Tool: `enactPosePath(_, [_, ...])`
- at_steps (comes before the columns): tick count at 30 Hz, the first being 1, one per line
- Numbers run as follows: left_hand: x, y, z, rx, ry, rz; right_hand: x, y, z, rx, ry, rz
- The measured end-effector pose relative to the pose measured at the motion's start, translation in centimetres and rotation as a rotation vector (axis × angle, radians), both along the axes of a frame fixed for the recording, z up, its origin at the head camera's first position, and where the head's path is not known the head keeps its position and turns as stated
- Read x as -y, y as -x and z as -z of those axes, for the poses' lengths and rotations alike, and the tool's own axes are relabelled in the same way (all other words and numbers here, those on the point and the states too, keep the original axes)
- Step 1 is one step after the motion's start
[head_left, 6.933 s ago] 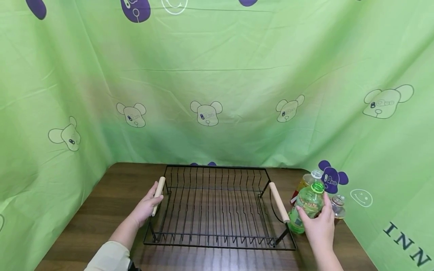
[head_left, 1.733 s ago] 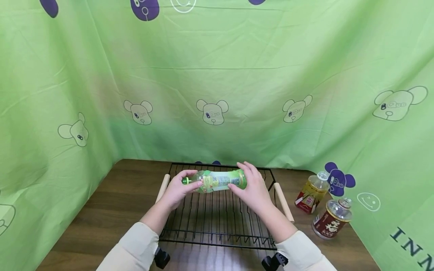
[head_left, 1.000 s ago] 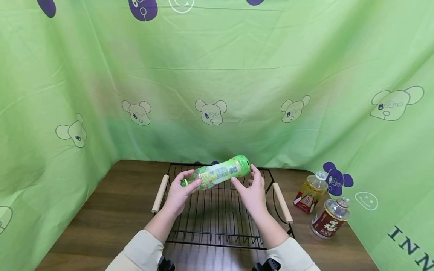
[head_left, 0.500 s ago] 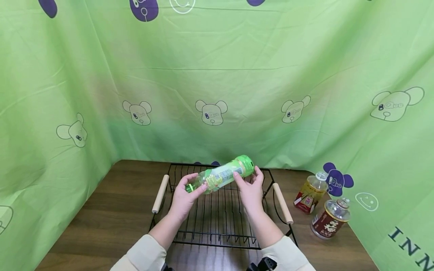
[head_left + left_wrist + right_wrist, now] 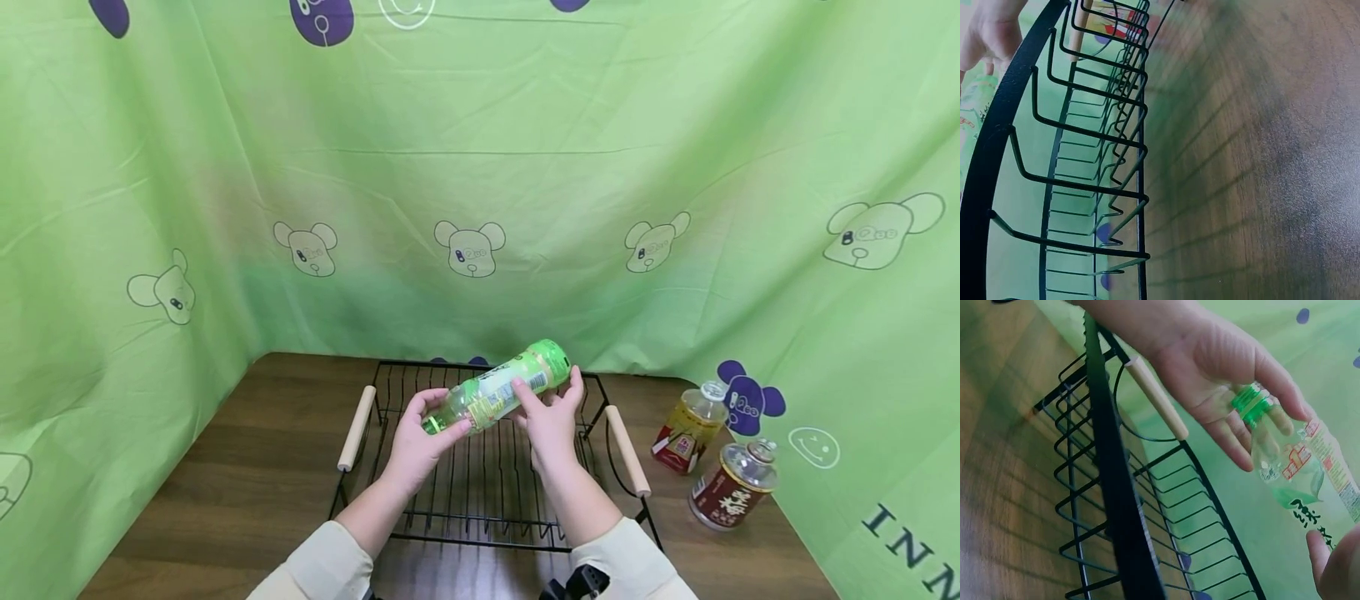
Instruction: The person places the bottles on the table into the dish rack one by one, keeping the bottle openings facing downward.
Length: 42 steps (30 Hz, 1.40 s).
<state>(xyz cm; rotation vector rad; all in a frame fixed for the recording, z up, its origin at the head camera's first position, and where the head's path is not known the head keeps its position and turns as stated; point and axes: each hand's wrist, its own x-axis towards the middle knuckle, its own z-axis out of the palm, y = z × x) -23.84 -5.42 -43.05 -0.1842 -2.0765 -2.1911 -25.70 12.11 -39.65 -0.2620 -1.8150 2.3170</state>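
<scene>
A clear green plastic bottle [image 5: 498, 390] with a printed label is held aslant over the rack, its base up to the right and its neck down to the left. My left hand [image 5: 416, 435] holds it round the neck end, thumb in front. With thumb and fingers, my right hand [image 5: 551, 427] grips the base end. The right wrist view shows the left palm [image 5: 1216, 369] behind the green neck of the bottle [image 5: 1297, 481]. Below both hands stands a black wire dish rack [image 5: 480, 543] with wooden handles.
Two more plastic bottles stand on the right of the wooden table [image 5: 247, 467]: one with a yellow and red label [image 5: 686, 433], one with a dark red label [image 5: 727, 492]. A green printed cloth [image 5: 525, 192] hangs behind and at both sides.
The green bottle has come from the table's right to over the rack, and has tilted from level to base up. My left hand has left the rack's handle for the bottle's neck.
</scene>
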Motion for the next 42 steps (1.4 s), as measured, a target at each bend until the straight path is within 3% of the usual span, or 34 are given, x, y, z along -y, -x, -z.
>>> enactPosePath(7, [0.2, -0.1, -0.2, -0.018, 0.025, 0.033, 0.0, 0.5, -0.5, 0.007, 0.020, -0.023])
enactPosePath(13, [1.5, 0.2, -0.2, -0.045, 0.069, 0.074, -0.3, 1.3, -1.0, -0.031, -0.012, -0.032])
enactPosePath(17, [3.1, 0.6, -0.6, -0.053, 0.077, 0.022, -0.3, 1.7, -1.2, -0.045, -0.047, -0.043])
enactPosePath(20, [4.7, 1.0, -1.1, -0.036, 0.132, -0.038, -0.4, 2.1, -1.3, -0.051, -0.092, -0.053])
enactPosePath(25, [7.9, 1.9, -1.7, 0.077, 0.336, -0.099, -0.1, 2.8, -1.3, -0.085, -0.210, -0.067])
enactPosePath(30, [10.2, 2.7, -1.0, 0.211, 0.474, -0.054, 0.4, 3.4, -1.2, -0.118, -0.336, -0.099])
enactPosePath(35, [10.9, 3.4, 0.3, 0.269, 0.500, -0.006, 1.0, 4.2, -1.1, -0.153, -0.387, -0.160])
enactPosePath(42, [11.4, 4.1, 1.8, 0.293, 0.438, 0.015, 1.6, 5.3, -0.6, -0.137, -0.447, -0.225])
